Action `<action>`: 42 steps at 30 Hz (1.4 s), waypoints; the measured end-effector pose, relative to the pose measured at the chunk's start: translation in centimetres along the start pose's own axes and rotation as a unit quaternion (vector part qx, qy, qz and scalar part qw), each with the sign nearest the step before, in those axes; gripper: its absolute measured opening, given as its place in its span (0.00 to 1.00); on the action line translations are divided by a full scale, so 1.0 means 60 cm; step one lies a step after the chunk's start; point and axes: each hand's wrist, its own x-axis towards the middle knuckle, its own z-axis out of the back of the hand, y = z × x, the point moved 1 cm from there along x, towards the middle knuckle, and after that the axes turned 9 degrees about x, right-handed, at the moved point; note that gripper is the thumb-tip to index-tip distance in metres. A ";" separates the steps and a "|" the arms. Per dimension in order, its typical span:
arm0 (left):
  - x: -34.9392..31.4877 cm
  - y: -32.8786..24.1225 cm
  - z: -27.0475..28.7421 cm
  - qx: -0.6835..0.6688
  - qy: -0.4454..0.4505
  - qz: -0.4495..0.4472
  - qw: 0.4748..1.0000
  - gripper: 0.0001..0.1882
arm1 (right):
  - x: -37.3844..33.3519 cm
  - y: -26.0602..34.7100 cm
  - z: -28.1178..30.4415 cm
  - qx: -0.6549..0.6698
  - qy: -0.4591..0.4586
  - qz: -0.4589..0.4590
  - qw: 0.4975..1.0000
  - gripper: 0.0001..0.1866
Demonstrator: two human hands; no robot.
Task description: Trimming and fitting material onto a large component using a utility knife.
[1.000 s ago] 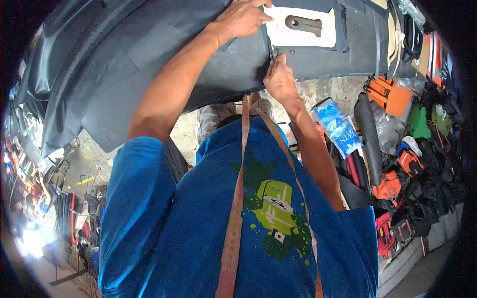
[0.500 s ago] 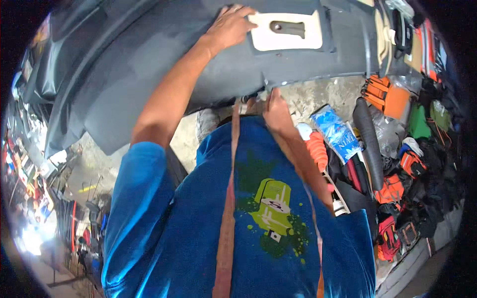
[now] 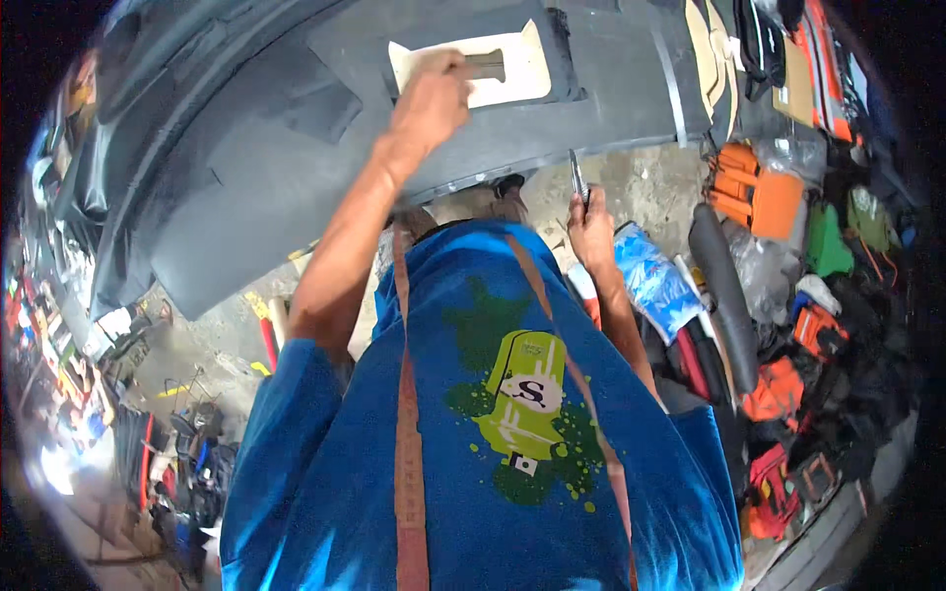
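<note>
My left hand [image 3: 431,106] is closed over the left end of a dark, flat metal piece [image 3: 486,66], its fingers slightly blurred. That piece lies on a cream-coloured template [image 3: 532,69] with pointed corners. Beneath the template spreads dark grey sheet material [image 3: 276,197] on the work surface. My right hand [image 3: 591,231] grips a slim silver cutter knife [image 3: 578,175] with a dark handle, its tip upward. The knife is by the near edge of the sheet, apart from the template.
A pinkish measuring tape [image 3: 409,473] hangs down my blue shirt. To the right on the floor lie a blue-and-white plastic package [image 3: 655,281], a dark roll [image 3: 727,295] and orange bags [image 3: 774,202]. More cream pieces [image 3: 711,59] rest at the far right of the surface.
My left hand has moved from the template's left edge onto the dark metal piece. My right hand has drawn back from the sheet's edge, bringing the knife into view. The whole view has shifted.
</note>
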 end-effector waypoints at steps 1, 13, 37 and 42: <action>-0.009 -0.025 -0.019 0.042 0.012 -0.004 0.999 0.17 | 0.017 -0.021 0.016 -0.005 0.022 0.007 1.000 0.10; -0.146 -0.253 -0.175 -0.028 -0.007 0.204 0.979 0.19 | 0.179 -0.113 0.181 -0.067 0.180 0.072 0.979 0.14; 0.037 -0.228 -0.094 0.024 -0.352 0.513 0.783 0.28 | 0.486 0.130 0.141 -0.188 0.380 0.386 0.819 0.21; 0.090 -0.164 -0.108 0.119 -0.233 0.592 0.762 0.43 | 0.532 0.266 -0.019 -0.169 0.431 0.533 0.709 0.16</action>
